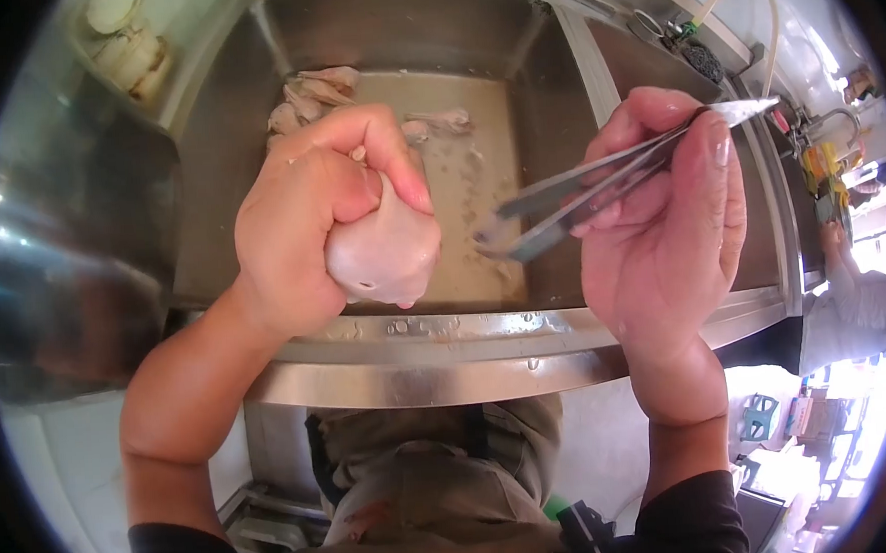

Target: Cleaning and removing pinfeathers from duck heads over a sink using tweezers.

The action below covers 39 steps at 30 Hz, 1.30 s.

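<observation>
My left hand (289, 217) grips a pale, skin-on piece of raw poultry (393, 253) above the front of a stainless steel sink (215, 236). Its smooth rounded end faces me, with a small dark hole low in the skin; the rest is hidden in my fist. To the right, my right hand (654, 213) holds metal tweezers (561, 244) between thumb and fingers. Their two tips are spread and point left, apart from the poultry. Beyond my left hand, more raw poultry pieces (317, 91) lie heaped in the basin's far left corner.
A single poultry piece (442, 120) lies in cloudy water with dark bits around it. The wet steel front rim (431, 337) runs between me and the basin. At right are a second basin (619, 57), a scouring pad (702, 62), a hose (774, 19) and another person's arm (836, 245).
</observation>
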Tool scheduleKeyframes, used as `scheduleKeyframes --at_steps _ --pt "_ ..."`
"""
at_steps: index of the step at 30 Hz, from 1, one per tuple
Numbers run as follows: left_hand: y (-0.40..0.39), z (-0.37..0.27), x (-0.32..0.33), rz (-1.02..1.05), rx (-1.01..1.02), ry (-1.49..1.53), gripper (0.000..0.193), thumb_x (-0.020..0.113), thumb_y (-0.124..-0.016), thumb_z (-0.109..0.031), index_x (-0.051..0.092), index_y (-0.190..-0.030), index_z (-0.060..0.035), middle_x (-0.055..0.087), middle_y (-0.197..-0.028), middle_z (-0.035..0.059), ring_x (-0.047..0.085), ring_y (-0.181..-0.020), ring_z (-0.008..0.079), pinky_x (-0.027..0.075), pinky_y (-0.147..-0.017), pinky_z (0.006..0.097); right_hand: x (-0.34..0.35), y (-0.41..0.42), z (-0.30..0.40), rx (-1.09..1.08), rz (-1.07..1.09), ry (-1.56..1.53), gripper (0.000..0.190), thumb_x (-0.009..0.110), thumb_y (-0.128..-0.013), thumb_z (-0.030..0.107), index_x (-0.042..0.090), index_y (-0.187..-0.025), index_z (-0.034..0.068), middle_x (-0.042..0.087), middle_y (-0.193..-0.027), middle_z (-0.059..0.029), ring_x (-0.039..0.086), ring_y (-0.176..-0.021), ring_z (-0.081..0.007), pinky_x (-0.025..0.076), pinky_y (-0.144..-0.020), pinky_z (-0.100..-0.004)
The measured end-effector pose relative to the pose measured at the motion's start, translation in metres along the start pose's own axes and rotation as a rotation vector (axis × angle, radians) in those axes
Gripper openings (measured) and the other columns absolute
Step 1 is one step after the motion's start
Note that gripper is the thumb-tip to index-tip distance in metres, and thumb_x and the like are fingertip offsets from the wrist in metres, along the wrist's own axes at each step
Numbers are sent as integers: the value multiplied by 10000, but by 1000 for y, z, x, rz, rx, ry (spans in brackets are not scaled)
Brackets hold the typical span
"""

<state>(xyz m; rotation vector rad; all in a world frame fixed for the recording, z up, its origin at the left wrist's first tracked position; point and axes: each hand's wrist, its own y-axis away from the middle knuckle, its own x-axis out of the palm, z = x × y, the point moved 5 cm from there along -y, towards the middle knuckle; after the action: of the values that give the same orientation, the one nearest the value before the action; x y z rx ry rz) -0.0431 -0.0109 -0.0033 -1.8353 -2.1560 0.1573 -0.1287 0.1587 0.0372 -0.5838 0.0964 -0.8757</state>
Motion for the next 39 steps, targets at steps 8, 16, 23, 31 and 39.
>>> scheduleKeyframes --at_steps 8,16,23,31,39 --pt "1 2 3 18 6 65 178 405 -768 -141 481 -767 20 500 -626 173 533 -473 274 437 -395 359 24 13 -1 0 196 138 310 396 -1007 236 469 -1142 -33 581 -1000 -180 607 -794 -233 521 -762 -357" --pt "-3 -3 1 28 -64 130 129 404 -824 -76 454 -733 0 532 -709 157 525 -509 209 443 -459 314 34 8 20 12 536 788 189 523 -901 101 587 -782 -32 530 -671 -127 556 -611 -224 408 -547 -349" --pt "-4 -10 -2 -41 180 -196 198 373 -813 -64 496 -698 40 550 -676 105 488 -539 127 417 -518 252 33 16 17 -65 545 1107 149 626 -857 90 576 -738 15 520 -629 -111 498 -504 -291 388 -470 -367" --pt "-6 -2 1 -42 0 -185 221 396 -718 -176 522 -725 6 544 -742 109 481 -676 153 391 -630 261 33 16 19 -176 586 1241 195 663 -820 114 538 -685 50 476 -598 -68 491 -475 -264 391 -434 -350" --pt "-8 -4 2 -61 -85 60 191 367 -782 -84 484 -711 48 543 -726 133 493 -564 159 423 -494 278 38 24 13 -297 634 1133 212 674 -815 111 511 -691 56 471 -613 -68 489 -461 -241 391 -414 -352"
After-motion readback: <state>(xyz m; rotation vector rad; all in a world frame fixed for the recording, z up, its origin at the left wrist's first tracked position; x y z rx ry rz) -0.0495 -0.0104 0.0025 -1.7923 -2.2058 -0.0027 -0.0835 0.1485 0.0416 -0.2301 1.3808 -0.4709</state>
